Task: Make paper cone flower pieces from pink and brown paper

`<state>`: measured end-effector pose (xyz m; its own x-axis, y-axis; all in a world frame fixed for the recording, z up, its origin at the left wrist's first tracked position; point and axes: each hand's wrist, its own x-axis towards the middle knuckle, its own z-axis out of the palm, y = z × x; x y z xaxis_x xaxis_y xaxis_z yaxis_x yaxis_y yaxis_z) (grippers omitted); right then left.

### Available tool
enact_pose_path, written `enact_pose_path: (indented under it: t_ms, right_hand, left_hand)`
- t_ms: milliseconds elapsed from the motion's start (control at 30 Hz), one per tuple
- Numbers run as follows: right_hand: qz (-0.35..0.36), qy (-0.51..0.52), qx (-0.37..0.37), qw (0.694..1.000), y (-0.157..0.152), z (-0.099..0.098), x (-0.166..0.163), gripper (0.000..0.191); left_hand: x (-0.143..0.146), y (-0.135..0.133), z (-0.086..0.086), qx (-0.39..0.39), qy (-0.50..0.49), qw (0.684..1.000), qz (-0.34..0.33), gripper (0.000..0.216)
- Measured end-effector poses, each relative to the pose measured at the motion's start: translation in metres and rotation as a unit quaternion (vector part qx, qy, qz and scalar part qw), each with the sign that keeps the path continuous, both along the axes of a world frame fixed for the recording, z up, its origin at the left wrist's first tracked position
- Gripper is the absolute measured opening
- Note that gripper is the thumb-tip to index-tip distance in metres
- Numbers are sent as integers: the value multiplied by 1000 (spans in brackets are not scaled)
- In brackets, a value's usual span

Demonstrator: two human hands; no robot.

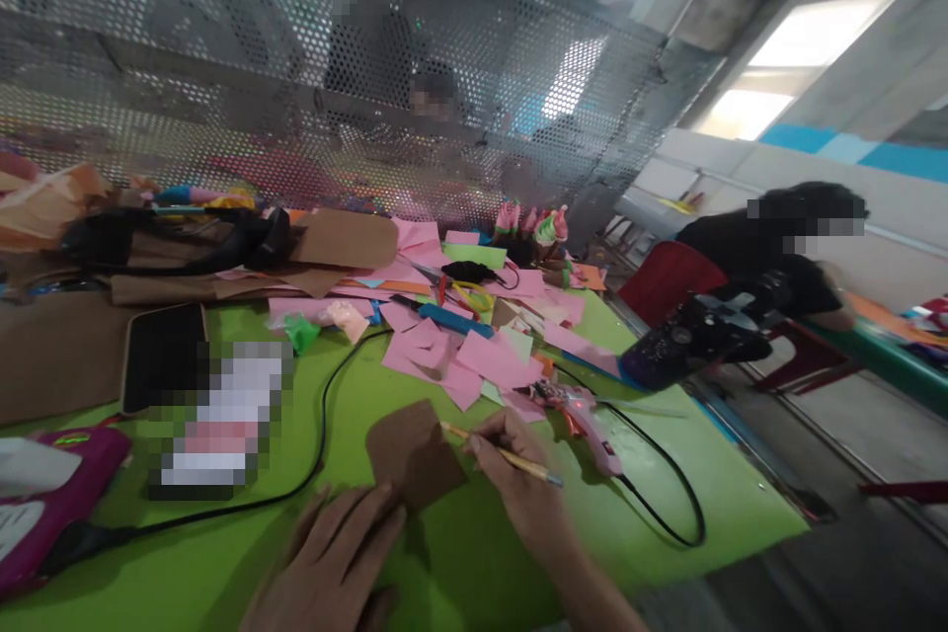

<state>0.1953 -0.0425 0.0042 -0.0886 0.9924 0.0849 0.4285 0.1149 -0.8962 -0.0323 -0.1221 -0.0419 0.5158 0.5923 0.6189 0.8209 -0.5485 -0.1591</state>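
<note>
My right hand (514, 474) pinches a thin yellowish pencil (522, 461) whose tip is at the upper right edge of a brown piece of card (415, 454). This card is small, with some rounded corners, and lies flat on the green tabletop (296, 533). My left hand (333, 553) rests palm down with fingers stretched out, the fingertips at the card's lower left edge. Beyond my right hand lies a pink glue gun (592, 430) with a black cord.
Pink paper scraps (436, 360) and a blue cutter (455, 320) lie farther back. A dark phone (164, 355), a magenta box (63, 504) with a black cable and a large brown sheet (59, 355) are at left. A dark bottle (663, 346) stands right; a person sits beyond.
</note>
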Motion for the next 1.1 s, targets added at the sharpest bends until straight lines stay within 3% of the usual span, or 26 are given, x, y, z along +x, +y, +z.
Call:
enact_pose_path:
  t_ms: [133, 367, 600, 733, 900, 1100]
  right_hand:
    - [25, 45, -10, 999, -6, 5, -7, 12]
    - [165, 64, -64, 982, -17, -3, -21, 5]
    - [198, 40, -70, 977, -17, -6, -26, 4]
    - [179, 18, -52, 982, -17, -5, -26, 4]
    - [98, -4, -36, 995, -12, -6, -15, 8]
    - [28, 20, -15, 999, -1, -10, 3, 10]
  left_hand:
    - [2, -2, 1, -5, 4, 1000, -5, 31]
    - [6, -9, 6, -30, -43, 999, 5, 26]
    - [6, -14, -3, -25, -21, 999, 22, 31]
    - [4, -13, -8, -27, -3, 999, 26, 33]
    - [0, -13, -15, -17, 27, 999, 25, 35]
    - [5, -17, -27, -29, -7, 999, 45, 39]
